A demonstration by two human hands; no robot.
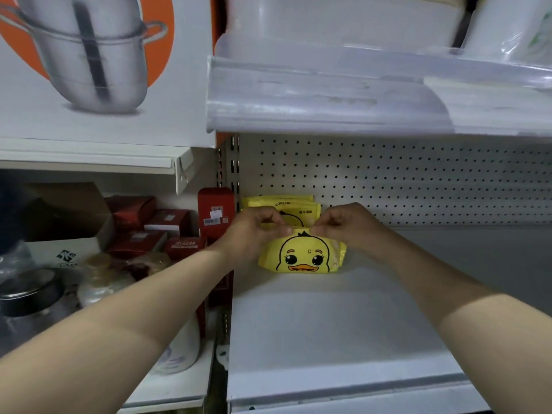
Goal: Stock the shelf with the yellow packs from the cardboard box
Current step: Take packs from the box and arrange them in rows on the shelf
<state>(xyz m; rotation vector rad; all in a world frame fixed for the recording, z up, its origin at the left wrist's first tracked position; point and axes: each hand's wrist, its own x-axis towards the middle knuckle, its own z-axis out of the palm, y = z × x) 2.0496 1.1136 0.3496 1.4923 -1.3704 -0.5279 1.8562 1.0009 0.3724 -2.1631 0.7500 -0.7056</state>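
A yellow pack with a duck face [303, 256] stands upright on the white shelf [328, 330], near its back left corner. My left hand [257, 227] pinches the pack's top edge on the left. At the same edge my right hand [343, 224] pinches on the right. Behind it, several more yellow packs [294, 207] stand against the pegboard back wall. The cardboard box is not in view.
A red box [215, 213] stands at the shelf's left post. The neighbouring left bay holds red cartons [155, 231], jars and a dark pot [28, 291]. Overhead hangs a shelf edge with plastic strips [328, 97]. A boxed steel pot [89, 55] sits upper left.
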